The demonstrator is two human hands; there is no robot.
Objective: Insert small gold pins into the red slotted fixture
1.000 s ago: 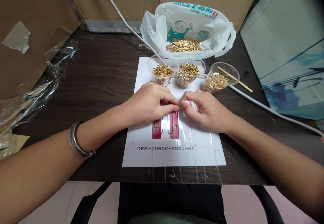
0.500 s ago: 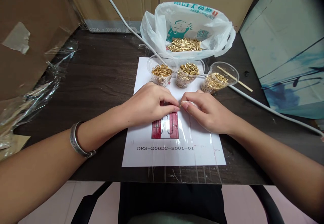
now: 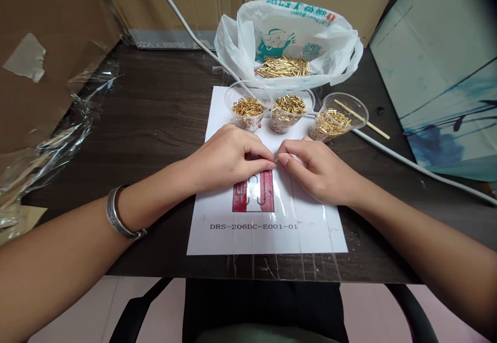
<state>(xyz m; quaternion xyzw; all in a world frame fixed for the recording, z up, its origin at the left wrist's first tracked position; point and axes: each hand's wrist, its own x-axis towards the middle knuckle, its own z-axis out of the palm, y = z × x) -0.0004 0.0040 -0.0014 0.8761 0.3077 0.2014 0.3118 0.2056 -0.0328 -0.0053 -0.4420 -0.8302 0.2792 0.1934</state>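
Observation:
My left hand (image 3: 235, 158) and my right hand (image 3: 316, 169) meet fingertip to fingertip over a printed white sheet (image 3: 267, 240). Between them shows a sliver of a small gold metal pin (image 3: 276, 160), pinched by thumb and forefinger on both sides. Most of it is hidden by the fingertips, so I cannot tell whether it is one piece or two. Just beyond my hands stand three clear plastic cups of tiny gold parts: a left cup (image 3: 248, 121), a middle cup (image 3: 286, 123) and a tilted right cup (image 3: 324, 132).
A white plastic bag (image 3: 229, 48) with a heap of gold pins (image 3: 285, 67) lies behind the cups. A wooden stick (image 3: 378, 130) rests by the right cup. A white cable (image 3: 419, 163) crosses the dark table (image 3: 155, 100). Cardboard (image 3: 50, 1) and crumpled clear film (image 3: 73, 131) border the left.
Both hands stay almost in place, still pinching. A little more of the gold pin shows between the fingertips. The cups have not visibly moved on the table.

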